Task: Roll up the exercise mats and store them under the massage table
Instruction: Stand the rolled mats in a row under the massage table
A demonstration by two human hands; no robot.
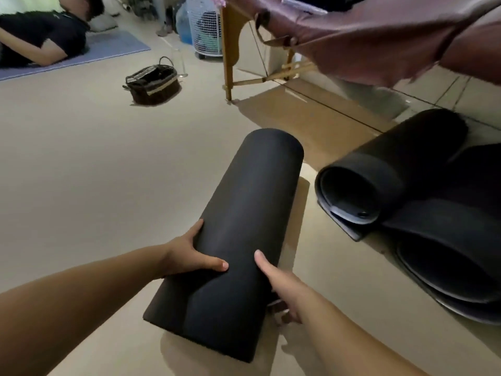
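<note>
Now, rolled black mat (244,226) between both hands, left fingers (193,256) and right fingers (282,283) clasping it

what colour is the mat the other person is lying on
Light purple, a lavender shade; the flat mat shows at the upper left of the head view.

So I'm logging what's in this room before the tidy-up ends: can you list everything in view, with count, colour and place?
Rolled mat in hands: one, black, centre floor, held at its near end.
Loosely rolled mats: at least two, black, right, piled on the floor by the massage table.
Massage table: one, maroon pad on wooden legs, upper right.
Basket: one, dark brown, on the floor upper centre.
Flat mat: one, purple, upper left, another person in black lying on it.
Fan: one, white, behind the table leg.
Water bottle: one, blue, beside the fan.
Left hand: on the roll's left side.
Right hand: on the roll's right side.
</note>
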